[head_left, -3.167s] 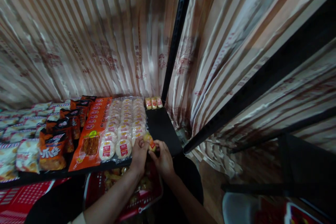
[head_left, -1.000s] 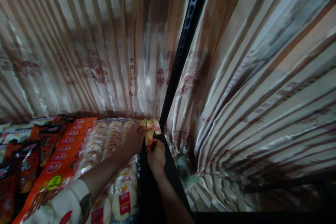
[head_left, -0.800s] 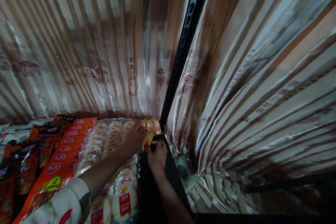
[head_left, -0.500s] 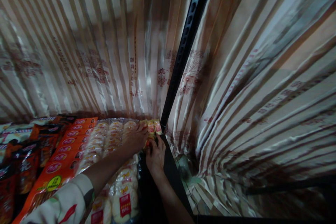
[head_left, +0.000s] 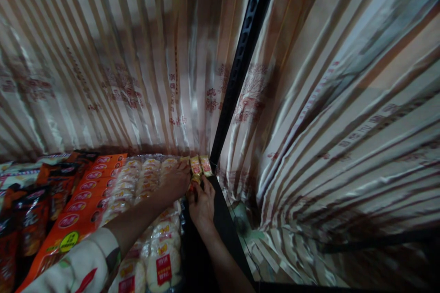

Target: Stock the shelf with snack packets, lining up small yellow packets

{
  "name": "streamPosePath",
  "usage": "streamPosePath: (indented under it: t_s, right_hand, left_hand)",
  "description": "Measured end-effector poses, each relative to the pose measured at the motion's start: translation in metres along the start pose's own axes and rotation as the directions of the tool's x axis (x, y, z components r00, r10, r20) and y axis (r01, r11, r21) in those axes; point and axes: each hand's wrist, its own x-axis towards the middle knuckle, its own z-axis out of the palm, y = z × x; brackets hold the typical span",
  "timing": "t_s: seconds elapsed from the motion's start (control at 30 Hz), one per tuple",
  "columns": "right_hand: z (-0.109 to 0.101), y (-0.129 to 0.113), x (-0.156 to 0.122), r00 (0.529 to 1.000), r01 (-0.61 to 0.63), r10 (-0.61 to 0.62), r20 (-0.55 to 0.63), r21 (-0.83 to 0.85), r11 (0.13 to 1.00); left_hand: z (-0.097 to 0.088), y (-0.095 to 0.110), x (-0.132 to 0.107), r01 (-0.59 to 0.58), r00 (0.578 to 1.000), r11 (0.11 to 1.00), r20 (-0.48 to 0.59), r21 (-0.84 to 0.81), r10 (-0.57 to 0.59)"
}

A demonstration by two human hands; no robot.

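Note:
Both my hands meet at the back right corner of a black shelf [head_left: 227, 233]. My right hand [head_left: 202, 203] is closed on a small yellow snack packet [head_left: 194, 180], pressed against the row of small yellow-and-red packets [head_left: 200, 164] standing at the shelf's back. My left hand [head_left: 174, 181] rests over the clear packs of round white cakes [head_left: 161, 256], its fingertips touching the same small packet. The fingers of the left hand are curled; what lies under them is hidden.
Orange snack bags [head_left: 77, 213] and dark red bags [head_left: 30, 219] lie in rows to the left. A black perforated upright [head_left: 242, 64] rises at the shelf corner. Striped shiny curtain [head_left: 130, 68] hangs behind and to the right.
Since 3.2 s ago my hands went from the shelf's front edge to its back corner with the small packet. Over the last second the packet moved closer to the back row.

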Motion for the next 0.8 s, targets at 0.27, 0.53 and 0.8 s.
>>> streamPosePath:
  t_s: [0.27,0.53,0.8]
  right_hand:
    - [-0.002,-0.003,0.0,1.0,0.004,-0.004,-0.013,0.003,1.0]
    - [-0.008,-0.008,-0.002,0.997,0.037,-0.03,0.073,-0.087,0.996]
    - [-0.019,-0.012,-0.003,0.97,0.143,-0.098,0.222,-0.2,0.969]
  left_hand:
    - [0.0,0.002,0.003,-0.015,0.999,0.999,-0.034,-0.039,0.014]
    - [-0.002,-0.002,0.009,-0.013,1.0,0.998,-0.01,-0.055,0.012]
    - [-0.012,0.001,0.017,-0.087,0.996,0.992,-0.043,-0.09,0.083]
